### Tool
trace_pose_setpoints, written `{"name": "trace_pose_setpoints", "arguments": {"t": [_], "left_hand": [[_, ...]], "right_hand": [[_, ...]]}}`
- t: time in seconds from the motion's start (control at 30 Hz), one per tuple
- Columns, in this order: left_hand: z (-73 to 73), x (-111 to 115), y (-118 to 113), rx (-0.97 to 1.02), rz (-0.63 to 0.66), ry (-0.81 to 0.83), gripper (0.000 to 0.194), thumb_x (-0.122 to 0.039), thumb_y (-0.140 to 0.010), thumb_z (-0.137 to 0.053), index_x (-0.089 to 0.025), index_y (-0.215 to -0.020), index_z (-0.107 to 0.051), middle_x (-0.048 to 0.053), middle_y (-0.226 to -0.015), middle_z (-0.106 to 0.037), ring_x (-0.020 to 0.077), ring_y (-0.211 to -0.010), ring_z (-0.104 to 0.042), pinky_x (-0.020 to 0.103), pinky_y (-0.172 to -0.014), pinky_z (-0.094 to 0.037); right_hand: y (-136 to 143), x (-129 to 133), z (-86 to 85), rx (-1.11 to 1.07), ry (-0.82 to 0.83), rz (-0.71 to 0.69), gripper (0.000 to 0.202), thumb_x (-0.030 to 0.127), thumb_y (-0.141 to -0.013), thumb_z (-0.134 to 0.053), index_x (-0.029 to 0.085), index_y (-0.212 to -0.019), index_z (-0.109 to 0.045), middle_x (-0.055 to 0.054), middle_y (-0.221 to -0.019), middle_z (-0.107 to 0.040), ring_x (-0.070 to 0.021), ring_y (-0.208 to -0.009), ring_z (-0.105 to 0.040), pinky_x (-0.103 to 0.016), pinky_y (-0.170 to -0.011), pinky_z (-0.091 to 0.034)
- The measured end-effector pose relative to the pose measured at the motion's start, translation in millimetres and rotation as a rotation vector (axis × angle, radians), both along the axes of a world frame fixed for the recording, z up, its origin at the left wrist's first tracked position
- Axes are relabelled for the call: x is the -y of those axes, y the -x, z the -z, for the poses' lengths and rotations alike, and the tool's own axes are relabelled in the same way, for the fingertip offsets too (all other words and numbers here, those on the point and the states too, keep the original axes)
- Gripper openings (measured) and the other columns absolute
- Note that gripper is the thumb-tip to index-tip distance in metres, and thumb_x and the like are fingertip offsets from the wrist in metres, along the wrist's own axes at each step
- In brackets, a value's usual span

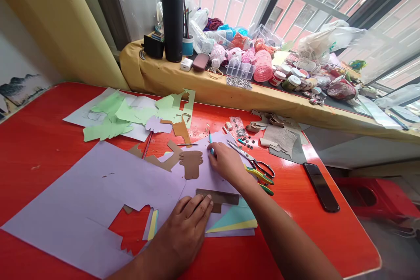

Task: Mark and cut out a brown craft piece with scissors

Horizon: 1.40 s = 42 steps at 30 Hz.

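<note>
While my right grip (227, 162) was closed on a teal pen (210, 137), my left grip (188, 223) lay open and flat, fingertips on a dark brown strip (225, 197). Past the scissors (250, 157) and the green-and-yellow pliers (260, 175), bare red worktop (288, 201) gave me room up to the black phone (321, 187) near the right edge. Left of the pen, the brown cutout (191, 165) sat on lilac paper (203, 175), lobed along its upper sides and narrower below.

Black thermos (172, 22) on the sill; black phone (320, 187); red stool (387, 199) beyond the table (292, 236).
</note>
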<state>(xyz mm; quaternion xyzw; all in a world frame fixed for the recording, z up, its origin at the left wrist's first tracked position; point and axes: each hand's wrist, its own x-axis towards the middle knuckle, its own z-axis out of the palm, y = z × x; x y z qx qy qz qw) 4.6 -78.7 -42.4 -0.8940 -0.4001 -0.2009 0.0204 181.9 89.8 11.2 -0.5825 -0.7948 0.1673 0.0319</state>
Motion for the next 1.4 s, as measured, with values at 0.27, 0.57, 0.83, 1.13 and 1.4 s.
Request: {"name": "trace_pose_setpoints", "arguments": {"t": [0.27,0.57,0.83,1.13,1.4], "left_hand": [[1.2,0.5,0.6,-0.025,0.005,-0.011,0.048,-0.029,-0.107,-0.053,-0.016,-0.152,-0.063,0.008,-0.154,-0.069,0.0279,-0.138,-0.056,0.045,-0.119,-0.034],[-0.7,-0.5,-0.8,0.000,0.001,-0.001,0.047,-0.025,-0.106,-0.053,-0.014,-0.150,-0.064,0.007,-0.151,-0.071,0.0277,-0.137,-0.057,0.045,-0.117,-0.035],[-5.0,0.0,-0.6,0.029,0.007,0.029,0.047,-0.021,-0.105,-0.054,-0.011,-0.150,-0.064,0.008,-0.151,-0.072,0.0287,-0.135,-0.059,0.046,-0.115,-0.038],[-7.8,-1.8,-0.4,0.026,0.015,0.059,0.045,-0.021,-0.108,-0.051,-0.011,-0.150,-0.063,0.009,-0.151,-0.071,0.0292,-0.136,-0.059,0.046,-0.116,-0.038],[-5.7,-0.5,0.1,0.020,0.025,0.097,0.048,-0.023,-0.106,-0.057,-0.010,-0.152,-0.062,0.011,-0.154,-0.069,0.0302,-0.140,-0.056,0.047,-0.118,-0.039]], "right_hand": [[-0.4,1.6,1.0,-0.179,-0.031,0.044,0.029,0.009,-0.097,-0.060,0.020,-0.117,-0.078,-0.008,-0.111,-0.080,-0.0239,-0.099,-0.073,-0.032,-0.083,-0.049],[-37.4,64.0,-9.0,-0.752,0.005,0.053,0.024,0.020,-0.101,-0.061,0.024,-0.111,-0.082,-0.004,-0.099,-0.084,-0.0202,-0.085,-0.077,-0.030,-0.076,-0.058],[-57.8,110.4,-10.4,-0.855,-0.249,0.086,0.005,0.021,-0.098,-0.074,0.024,-0.098,-0.077,-0.002,-0.085,-0.079,-0.0198,-0.075,-0.073,-0.030,-0.070,-0.059],[-54.5,123.3,1.2,-1.254,-0.027,0.341,0.040,0.051,-0.114,-0.056,0.021,-0.107,-0.081,-0.004,-0.070,-0.074,-0.0196,-0.060,-0.068,-0.032,-0.059,-0.054],[-48.2,123.9,7.3,-1.193,0.067,0.307,0.033,0.053,-0.104,-0.073,0.021,-0.102,-0.081,-0.006,-0.079,-0.079,-0.0219,-0.069,-0.074,-0.034,-0.066,-0.060]]}}
